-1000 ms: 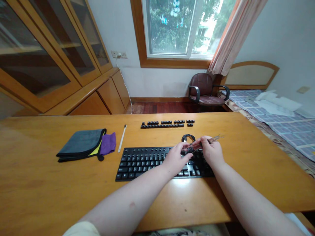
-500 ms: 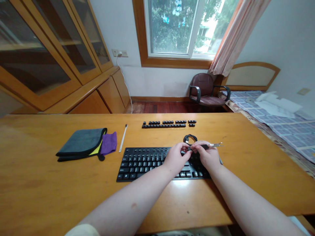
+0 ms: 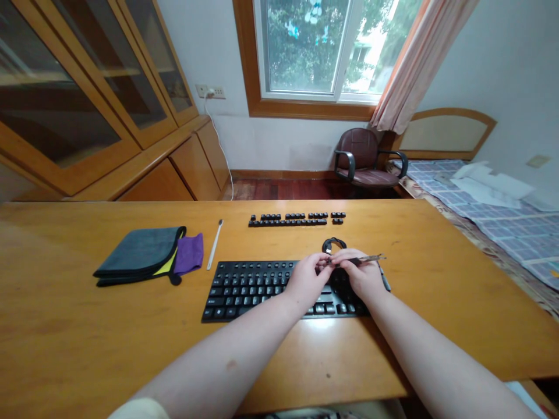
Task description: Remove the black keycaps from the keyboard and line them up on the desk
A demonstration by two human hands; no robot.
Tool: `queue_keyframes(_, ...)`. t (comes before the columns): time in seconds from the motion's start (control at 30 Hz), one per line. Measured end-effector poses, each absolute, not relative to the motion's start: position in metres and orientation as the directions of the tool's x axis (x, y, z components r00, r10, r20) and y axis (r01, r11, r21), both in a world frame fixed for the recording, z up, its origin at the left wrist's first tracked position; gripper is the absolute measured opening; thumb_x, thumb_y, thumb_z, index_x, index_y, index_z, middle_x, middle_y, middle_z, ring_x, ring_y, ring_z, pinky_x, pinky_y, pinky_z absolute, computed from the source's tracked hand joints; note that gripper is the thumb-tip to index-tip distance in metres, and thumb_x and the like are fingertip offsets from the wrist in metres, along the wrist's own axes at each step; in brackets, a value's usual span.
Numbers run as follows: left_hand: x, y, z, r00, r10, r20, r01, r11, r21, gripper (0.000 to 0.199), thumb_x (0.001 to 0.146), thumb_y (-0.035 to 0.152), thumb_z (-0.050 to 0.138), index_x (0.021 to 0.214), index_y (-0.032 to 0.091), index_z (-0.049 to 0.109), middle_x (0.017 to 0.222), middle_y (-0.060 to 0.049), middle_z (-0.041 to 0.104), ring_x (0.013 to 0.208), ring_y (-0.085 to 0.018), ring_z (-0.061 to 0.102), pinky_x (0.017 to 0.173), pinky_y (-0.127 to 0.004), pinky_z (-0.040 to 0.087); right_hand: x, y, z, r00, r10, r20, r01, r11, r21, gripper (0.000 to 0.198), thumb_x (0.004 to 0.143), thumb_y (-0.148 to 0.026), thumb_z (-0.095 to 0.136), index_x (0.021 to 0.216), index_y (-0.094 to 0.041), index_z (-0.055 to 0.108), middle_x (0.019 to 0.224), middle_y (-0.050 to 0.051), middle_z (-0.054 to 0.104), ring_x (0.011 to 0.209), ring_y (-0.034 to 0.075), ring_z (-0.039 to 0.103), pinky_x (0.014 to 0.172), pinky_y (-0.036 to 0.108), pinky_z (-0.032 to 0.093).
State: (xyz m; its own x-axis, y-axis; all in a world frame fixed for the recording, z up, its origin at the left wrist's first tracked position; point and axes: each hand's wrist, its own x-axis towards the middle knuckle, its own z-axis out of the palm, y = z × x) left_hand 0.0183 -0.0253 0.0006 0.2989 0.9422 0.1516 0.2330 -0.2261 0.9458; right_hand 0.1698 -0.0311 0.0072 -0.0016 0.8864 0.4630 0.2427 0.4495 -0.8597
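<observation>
Over the right part of the black keyboard (image 3: 248, 288), my two hands meet at the fingertips. My right hand (image 3: 364, 278) is closed around a keycap puller (image 3: 370, 258), its black handle in the fingers and its metal prongs pointing right. With its thumb and fingers pinched, my left hand (image 3: 308, 276) holds a small dark piece (image 3: 329, 262) that looks like a keycap, mostly covered by the fingers. Beyond the keyboard, loose black keycaps (image 3: 288, 223) lie in two rows. Gaps show among the keyboard's upper keys. My hands hide much of its right side.
A coiled black cable (image 3: 334, 242) lies just behind my hands. Left of the keyboard are a white toothbrush (image 3: 215, 244), a purple cloth (image 3: 189, 254) and a folded grey towel (image 3: 140, 253). The wooden table (image 3: 131, 337) ends near my body; a chair (image 3: 360, 154) stands beyond.
Both hands, still together, have shifted slightly left, and the puller's prongs have dipped slightly. The whole view has also slid a little. The loose keycaps stay in their rows.
</observation>
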Motion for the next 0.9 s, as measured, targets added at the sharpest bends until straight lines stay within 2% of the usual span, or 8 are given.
queue_keyframes(0.1,0.018,-0.025,0.000,0.273,0.951,0.142,0.197,-0.200,0.960,0.021,0.079,0.023,0.058,0.098,0.017,0.064,0.089,-0.003,0.068,0.080,-0.015,0.063,0.077,-0.028,0.051,0.170,-0.032,0.006,0.028,0.871,0.491,0.243,0.471,-0.848,0.018,0.080,-0.035,0.059,0.070,-0.023,0.070,0.075,0.005,0.070,0.077,0.022,0.065,0.078,0.038,0.050)
queue_keyframes(0.23,0.017,-0.024,0.000,0.287,0.951,0.115,0.097,-0.148,0.984,0.026,0.080,0.022,0.056,0.104,0.016,0.063,0.100,-0.006,0.068,0.091,-0.017,0.063,0.085,-0.031,0.049,0.172,-0.033,0.005,0.029,0.864,0.502,0.271,0.477,-0.836,0.023,0.081,-0.042,0.058,0.073,-0.024,0.070,0.076,0.005,0.071,0.080,0.023,0.065,0.078,0.039,0.050)
queue_keyframes(0.4,0.017,-0.022,-0.001,0.305,0.948,0.088,0.045,-0.107,0.993,0.029,0.081,0.018,0.054,0.107,0.015,0.064,0.109,-0.008,0.066,0.099,-0.019,0.062,0.092,-0.034,0.047,0.174,-0.032,0.003,0.029,0.878,0.477,0.289,0.450,-0.845,0.021,0.083,-0.037,0.057,0.075,-0.023,0.070,0.077,0.005,0.071,0.081,0.022,0.064,0.080,0.038,0.049)
queue_keyframes(0.53,0.018,-0.020,-0.008,0.334,0.937,0.103,0.131,-0.154,0.979,0.037,0.077,0.013,0.053,0.114,0.015,0.061,0.106,-0.007,0.067,0.094,-0.019,0.063,0.090,-0.034,0.048,0.173,-0.030,0.000,0.062,0.909,0.412,0.176,0.396,-0.901,0.027,0.084,-0.040,0.054,0.072,-0.021,0.069,0.076,0.005,0.070,0.080,0.021,0.064,0.080,0.037,0.050)
queue_keyframes(0.7,0.018,-0.018,-0.012,0.331,0.934,0.132,0.154,-0.192,0.969,0.034,0.081,0.015,0.050,0.112,0.018,0.062,0.112,-0.006,0.065,0.104,-0.019,0.059,0.096,-0.035,0.043,0.172,-0.028,-0.002,0.077,0.949,0.305,0.004,0.306,-0.952,0.041,0.086,-0.050,0.046,0.068,-0.020,0.065,0.078,0.007,0.069,0.080,0.021,0.064,0.075,0.036,0.051)
queue_keyframes(0.9,0.019,-0.020,-0.005,0.303,0.950,0.079,0.140,-0.127,0.982,0.027,0.083,0.021,0.050,0.107,0.017,0.062,0.100,-0.006,0.068,0.086,-0.016,0.063,0.081,-0.030,0.050,0.173,-0.030,-0.005,0.079,0.958,0.275,-0.040,0.279,-0.960,0.041,0.088,-0.047,0.044,0.063,-0.019,0.060,0.080,0.007,0.067,0.081,0.022,0.063,0.076,0.036,0.050)
